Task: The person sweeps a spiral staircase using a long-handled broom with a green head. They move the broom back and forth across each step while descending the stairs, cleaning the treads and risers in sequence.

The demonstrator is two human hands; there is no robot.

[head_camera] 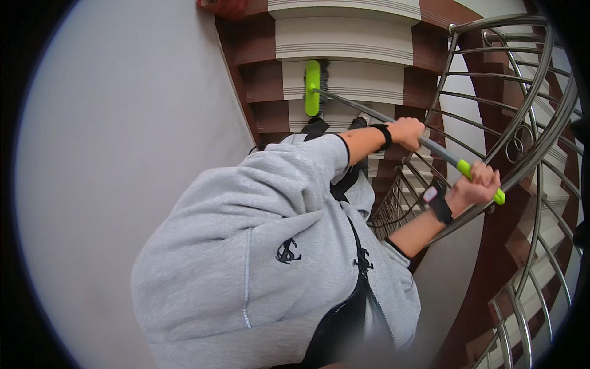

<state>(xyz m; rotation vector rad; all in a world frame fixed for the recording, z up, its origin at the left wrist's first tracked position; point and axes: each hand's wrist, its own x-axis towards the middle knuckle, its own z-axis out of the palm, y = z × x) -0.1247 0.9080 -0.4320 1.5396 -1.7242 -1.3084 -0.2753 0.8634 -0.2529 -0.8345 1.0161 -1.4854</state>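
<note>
A push-style broom reaches across the stairs before me, with a bright green head [313,87], dark bristles and a grey pole [357,106]. Its head lies over a white stair tread [364,78], just ahead of my feet, the bristles towards the right. Partway up the pole, my left hand [408,133] is wrapped around the grey shaft, its arm crossing in front of my body. My right hand [477,183] grips the green handle end [499,197], close to the stair railing. Both wrists wear black bands.
Curving metal railings [502,90] run along the right, with a lower flight of stairs [544,240] visible beyond. A plain pale wall [129,129] borders the left. Dark red bands [262,80] edge the steps. Something red [224,8] rests at the top left.
</note>
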